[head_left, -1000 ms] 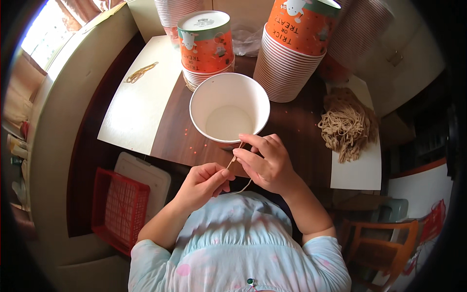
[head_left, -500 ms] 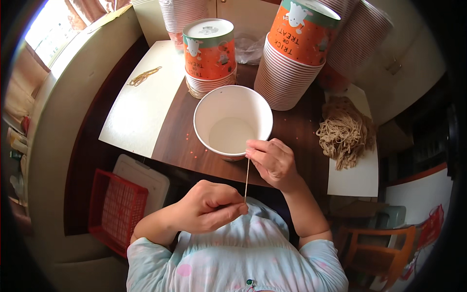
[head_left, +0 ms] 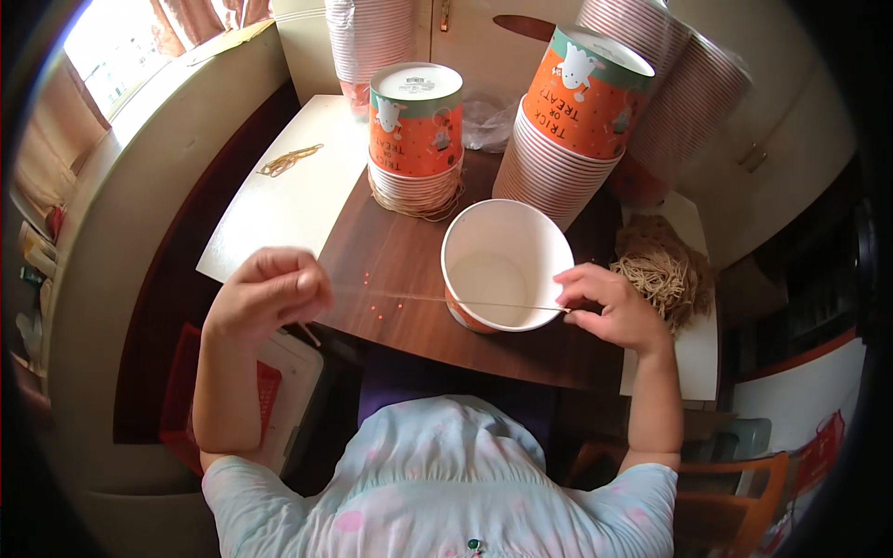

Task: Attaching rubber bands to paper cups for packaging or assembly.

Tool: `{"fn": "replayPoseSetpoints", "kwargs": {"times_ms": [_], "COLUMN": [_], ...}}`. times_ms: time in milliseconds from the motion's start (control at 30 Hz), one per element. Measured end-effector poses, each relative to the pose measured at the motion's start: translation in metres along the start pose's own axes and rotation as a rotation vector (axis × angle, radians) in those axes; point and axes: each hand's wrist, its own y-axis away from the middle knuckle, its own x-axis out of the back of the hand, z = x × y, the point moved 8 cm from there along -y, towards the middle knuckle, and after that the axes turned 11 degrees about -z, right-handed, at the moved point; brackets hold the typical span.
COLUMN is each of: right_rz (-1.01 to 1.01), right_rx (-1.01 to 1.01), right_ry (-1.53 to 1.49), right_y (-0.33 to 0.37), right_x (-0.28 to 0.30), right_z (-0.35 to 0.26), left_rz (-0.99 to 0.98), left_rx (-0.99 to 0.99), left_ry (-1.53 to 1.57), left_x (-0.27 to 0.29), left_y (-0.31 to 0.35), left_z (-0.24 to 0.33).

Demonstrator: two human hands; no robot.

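Observation:
A thin tan cord (head_left: 409,298) runs taut between my two hands, across the near side of a white-lined paper bucket (head_left: 491,228). My left hand (head_left: 270,290) is held up over the table's left front edge, fingers closed on the cord; a short tail hangs below it. At the bucket's right rim, my right hand (head_left: 609,302) pinches the cord's other end between thumb and fingers. The bucket tilts slightly, mouth up, and its inside is bare. Its orange printed outside shows only low on the left.
Behind stand a short upturned bucket stack (head_left: 416,139) ringed with cords and a taller stack (head_left: 558,163). A tan cord bundle (head_left: 665,279) lies right; a few cords (head_left: 290,160) lie left. Below left is a red basket (head_left: 181,400); a wooden chair (head_left: 744,502) stands lower right.
My left hand has swung left and up, drawing the cord sideways. My right hand has moved right, and the bucket now sits farther right and nearer.

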Motion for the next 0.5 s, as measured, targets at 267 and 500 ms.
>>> {"fn": "replayPoseSetpoints", "kwargs": {"times_ms": [267,500], "right_rz": [-0.02,0.165], "right_rx": [0.048,-0.151], "right_ry": [-0.904,-0.559], "right_y": [-0.072,-0.059], "right_x": [-0.002,0.019], "right_z": [-0.066,-0.018], "left_rz": [-0.106,-0.22], "left_rx": [0.098,0.301], "left_ry": [-0.533,-0.049], "left_x": [-0.079,-0.045], "left_y": [-0.12,-0.126], "left_z": [0.017,-0.043]}}
